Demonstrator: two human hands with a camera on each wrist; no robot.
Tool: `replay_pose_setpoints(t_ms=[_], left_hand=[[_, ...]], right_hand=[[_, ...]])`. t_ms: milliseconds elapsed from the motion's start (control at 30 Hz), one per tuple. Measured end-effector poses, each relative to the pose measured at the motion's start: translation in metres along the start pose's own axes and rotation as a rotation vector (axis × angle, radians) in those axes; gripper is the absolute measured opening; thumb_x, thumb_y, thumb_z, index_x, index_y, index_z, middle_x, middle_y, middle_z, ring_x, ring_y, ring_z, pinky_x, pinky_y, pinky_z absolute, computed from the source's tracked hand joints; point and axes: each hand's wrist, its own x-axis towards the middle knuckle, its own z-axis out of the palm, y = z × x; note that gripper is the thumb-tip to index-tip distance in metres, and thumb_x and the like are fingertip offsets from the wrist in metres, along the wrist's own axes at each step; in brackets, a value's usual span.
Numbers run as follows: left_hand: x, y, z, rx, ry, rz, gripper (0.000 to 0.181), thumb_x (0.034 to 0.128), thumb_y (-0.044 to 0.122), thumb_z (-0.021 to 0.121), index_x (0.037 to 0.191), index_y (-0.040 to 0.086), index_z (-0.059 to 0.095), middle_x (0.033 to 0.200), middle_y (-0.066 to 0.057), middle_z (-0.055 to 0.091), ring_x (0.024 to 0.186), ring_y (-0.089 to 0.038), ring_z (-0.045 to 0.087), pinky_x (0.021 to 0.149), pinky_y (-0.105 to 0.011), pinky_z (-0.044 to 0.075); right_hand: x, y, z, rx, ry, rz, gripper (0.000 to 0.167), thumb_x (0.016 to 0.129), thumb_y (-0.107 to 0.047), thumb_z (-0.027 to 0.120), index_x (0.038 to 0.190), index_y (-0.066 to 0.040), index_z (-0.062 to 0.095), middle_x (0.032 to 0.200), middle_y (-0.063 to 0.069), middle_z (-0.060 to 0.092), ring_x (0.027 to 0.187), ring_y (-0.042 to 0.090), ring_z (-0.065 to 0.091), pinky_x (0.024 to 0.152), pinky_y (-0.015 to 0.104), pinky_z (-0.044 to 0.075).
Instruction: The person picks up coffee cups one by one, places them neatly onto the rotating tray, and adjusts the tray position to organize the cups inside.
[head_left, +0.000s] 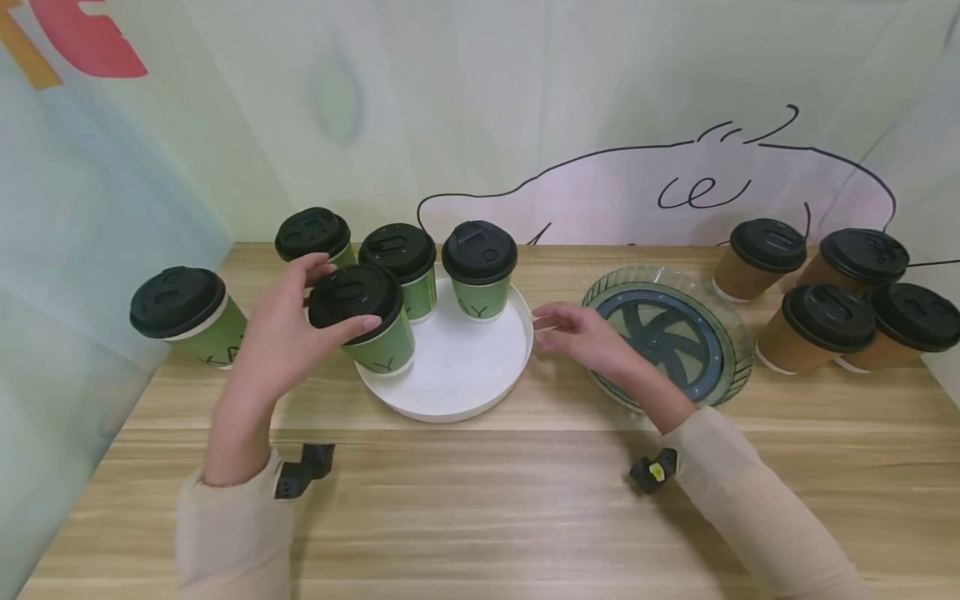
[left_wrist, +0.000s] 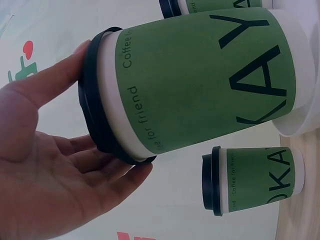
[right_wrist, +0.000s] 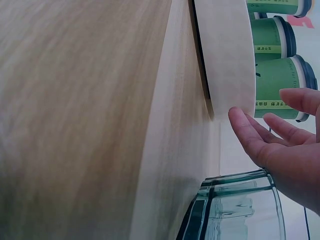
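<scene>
From my head, I see my left hand (head_left: pixel 281 342) holding a green cup (head_left: pixel 382 343) by its black lid, thumb to one side and fingers to the other, at the left part of the white tray (head_left: pixel 468 367). Two other cups (head_left: pixel 482 275) stand toward the back of the tray. A fourth cup (head_left: pixel 312 233) is partly hidden behind my left hand, and a fifth cup (head_left: pixel 187 312) stands off to the left. My right hand (head_left: pixel 588 337) is at the tray's right rim, fingers loosely extended and holding nothing. A glass bowl (head_left: pixel 737 362) sits partly under my right forearm; beyond it, four brown cups (head_left: pixel 791 342) cluster on the table (head_left: pixel 487 508).

From my left wrist, my thumb and fingers curve round the lid. The green cup's base is close to the tray; I cannot tell whether they touch.

From my right wrist, one fingertip appears to touch the tray's side, and the palm is bare. The glass bowl is just beside that hand.
</scene>
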Motion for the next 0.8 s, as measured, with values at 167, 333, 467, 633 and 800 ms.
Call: replay_pose_setpoints(t_ms=[167,333,467,633,800], left_hand=[[0.000,-0.003,0.004,0.005,-0.026,0.011,0.085,0.0745,0.029,0.077,0.137,-0.004,0.029,0.131,-0.026,0.042,0.122,-0.042,0.036,0.098,-0.054,0.029],[-0.001,-0.007,0.007,0.021,-0.046,0.028,0.086,0.0735,0.027,0.078,0.136,-0.007,0.029,0.130,-0.028,0.042,0.121,-0.042,0.036,0.098,-0.054,0.029],[0.000,-0.008,0.010,0.034,-0.068,0.028,0.086,0.0736,0.027,0.077,0.136,-0.008,0.029,0.130,-0.028,0.041,0.121,-0.042,0.036,0.098,-0.054,0.028],[0.000,-0.009,0.012,0.035,-0.082,0.024,0.084,0.0742,0.025,0.077,0.135,-0.008,0.030,0.131,-0.028,0.041,0.121,-0.042,0.036,0.098,-0.054,0.028],[0.000,-0.010,0.013,0.037,-0.081,0.025,0.084,0.0744,0.025,0.077,0.135,-0.007,0.030,0.131,-0.028,0.041,0.121,-0.042,0.035,0.098,-0.054,0.027]], right_hand=[[-0.001,-0.001,0.000,-0.025,-0.001,0.009,0.040,0.089,-0.009,0.058,0.126,0.004,0.048,0.119,0.021,0.056,0.104,0.028,0.057,0.087,0.037,0.046],[-0.001,-0.001,-0.001,-0.046,0.003,0.020,0.040,0.089,-0.010,0.059,0.126,0.002,0.049,0.119,0.019,0.056,0.106,0.027,0.056,0.089,0.038,0.045],[0.000,0.001,-0.001,-0.042,0.002,0.018,0.040,0.089,-0.010,0.058,0.126,0.002,0.049,0.119,0.019,0.057,0.104,0.026,0.057,0.088,0.038,0.045],[0.000,0.001,-0.001,-0.027,0.001,0.009,0.041,0.089,-0.010,0.058,0.126,0.003,0.049,0.119,0.020,0.056,0.103,0.027,0.057,0.088,0.038,0.045],[0.000,0.000,0.000,-0.018,0.004,0.008,0.040,0.089,-0.009,0.058,0.126,0.004,0.049,0.118,0.021,0.056,0.103,0.028,0.057,0.087,0.037,0.046]])
